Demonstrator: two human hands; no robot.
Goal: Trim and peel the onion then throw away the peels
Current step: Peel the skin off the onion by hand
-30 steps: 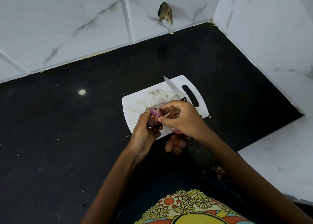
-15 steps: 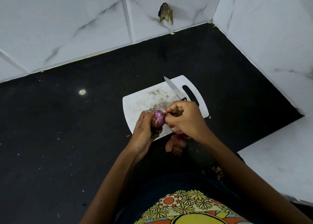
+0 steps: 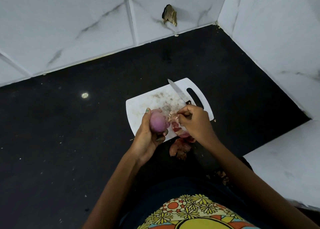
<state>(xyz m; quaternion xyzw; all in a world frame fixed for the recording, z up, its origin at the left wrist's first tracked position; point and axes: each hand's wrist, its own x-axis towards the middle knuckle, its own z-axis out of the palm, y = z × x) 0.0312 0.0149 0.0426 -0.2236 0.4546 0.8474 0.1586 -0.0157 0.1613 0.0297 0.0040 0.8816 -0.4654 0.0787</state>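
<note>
My left hand [image 3: 147, 138] holds a purple onion [image 3: 157, 123], its smooth peeled side up, over the near edge of a white cutting board [image 3: 138, 107]. Just right of it, my right hand [image 3: 195, 123] pinches a strip of reddish peel [image 3: 176, 126] that hangs from its fingertips beside the onion. A small knife [image 3: 177, 91] lies on the board with its blade pointing away from me; its handle is partly hidden behind my right hand. A heap of brown loose peels [image 3: 180, 149] lies on the black counter just off the board's near edge.
The black counter [image 3: 69, 142] runs left and forward to white marble-tiled walls [image 3: 69, 29] at the back and right. A white ledge [image 3: 285, 159] sits at the right. More peel scraps [image 3: 222, 176] lie by my right forearm. A chipped hole [image 3: 170, 17] marks the back wall.
The onion has been turned so its bare purple side shows. My right hand has pulled a strip of peel off it and moved slightly right, away from the onion.
</note>
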